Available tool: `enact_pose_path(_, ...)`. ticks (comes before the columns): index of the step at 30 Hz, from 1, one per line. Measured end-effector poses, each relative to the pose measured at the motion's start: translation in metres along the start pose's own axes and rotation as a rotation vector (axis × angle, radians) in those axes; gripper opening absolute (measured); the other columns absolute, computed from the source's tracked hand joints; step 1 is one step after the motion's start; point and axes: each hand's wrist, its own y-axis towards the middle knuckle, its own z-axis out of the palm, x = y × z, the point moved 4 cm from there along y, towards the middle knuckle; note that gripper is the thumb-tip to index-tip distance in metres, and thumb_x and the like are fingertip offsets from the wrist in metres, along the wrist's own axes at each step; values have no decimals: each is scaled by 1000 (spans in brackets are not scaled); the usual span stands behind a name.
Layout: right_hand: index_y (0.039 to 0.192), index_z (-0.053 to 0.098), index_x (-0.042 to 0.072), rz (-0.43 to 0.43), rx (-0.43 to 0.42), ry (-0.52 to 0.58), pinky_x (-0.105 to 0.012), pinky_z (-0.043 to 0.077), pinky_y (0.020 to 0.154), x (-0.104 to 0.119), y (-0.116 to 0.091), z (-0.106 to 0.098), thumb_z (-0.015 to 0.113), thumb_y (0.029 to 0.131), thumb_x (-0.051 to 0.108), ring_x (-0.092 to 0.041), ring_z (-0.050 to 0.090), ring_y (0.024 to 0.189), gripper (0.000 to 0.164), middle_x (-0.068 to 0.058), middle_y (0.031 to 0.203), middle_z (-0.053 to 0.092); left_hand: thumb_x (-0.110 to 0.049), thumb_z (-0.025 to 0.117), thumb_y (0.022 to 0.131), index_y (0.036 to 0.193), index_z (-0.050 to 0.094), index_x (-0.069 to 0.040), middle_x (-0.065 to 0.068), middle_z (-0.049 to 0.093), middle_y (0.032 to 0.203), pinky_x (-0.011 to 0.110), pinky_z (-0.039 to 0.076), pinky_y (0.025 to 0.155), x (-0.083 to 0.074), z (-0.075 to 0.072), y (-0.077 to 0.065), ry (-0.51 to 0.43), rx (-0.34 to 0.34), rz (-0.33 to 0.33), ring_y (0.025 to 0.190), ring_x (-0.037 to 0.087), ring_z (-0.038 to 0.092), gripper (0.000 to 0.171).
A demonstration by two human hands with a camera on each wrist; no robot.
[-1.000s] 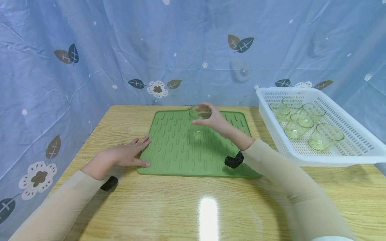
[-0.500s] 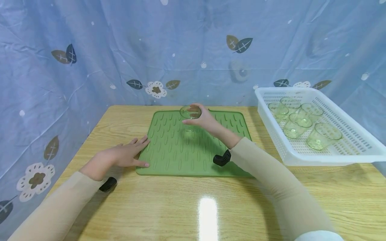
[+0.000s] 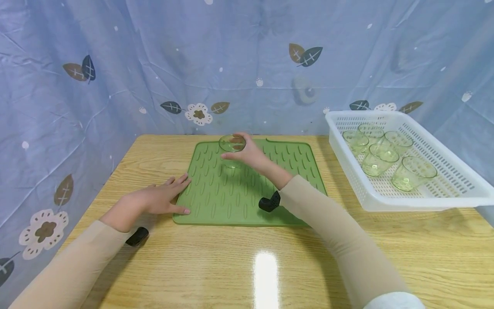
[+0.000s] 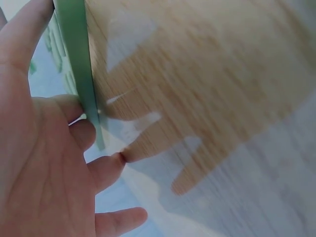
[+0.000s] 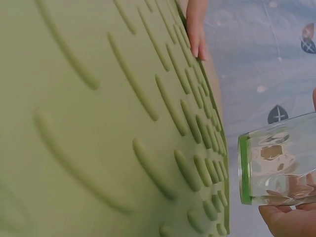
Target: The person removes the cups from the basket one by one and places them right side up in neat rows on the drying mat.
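My right hand [image 3: 252, 154] grips a clear drinking glass [image 3: 227, 148] near its rim, over the back left part of a green ridged mat [image 3: 231, 206]. In the right wrist view the base of the glass [image 5: 276, 158] stands apart from the mat, so it hangs above it. My left hand [image 3: 158, 199] rests along the mat's left edge, its fingers spread. From the left wrist, the fingertips touch the mat's edge [image 4: 79, 59], while the palm [image 4: 47, 163] holds nothing.
A white perforated plastic basket [image 3: 428, 203] stands on the right of the wooden table [image 3: 208, 266]. Several similar glasses [image 3: 414, 174] stand inside it, grouped towards its left side. A blue patterned curtain [image 3: 247, 56] hangs behind the table and along its left side.
My right hand has carried the glass leftward above the mat, from around its middle to its back left. The left hand keeps its place at the mat's edge.
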Motion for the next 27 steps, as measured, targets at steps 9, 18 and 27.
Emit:
enact_pose_path(9, 160, 28, 8, 20, -29, -26, -44, 41, 114, -4, 11, 13, 84, 89, 19, -33, 40, 144, 91, -13, 157, 42, -67, 60, 94, 165, 12, -4, 20, -2, 170, 84, 9, 106, 0, 0, 0, 0, 6, -8, 151, 52, 3, 106)
enact_pose_path(18, 160, 25, 7, 20, -29, 7, -44, 41, 114, -7, 15, 22, 82, 91, 17, -32, 38, 146, 91, -12, 157, 41, -68, 59, 94, 165, 12, -4, 20, -2, 170, 84, 10, 106, 3, 2, 3, 15, 5, -5, 151, 52, 3, 107)
enact_pose_path(27, 161, 22, 5, 38, -44, -29, -46, 38, 116, -15, 19, 28, 84, 89, 23, -33, 36, 147, 97, -13, 160, 37, -68, 59, 93, 165, 12, -4, 20, -2, 170, 85, 11, 104, 3, 1, 2, 12, 9, -1, 150, 54, 4, 107)
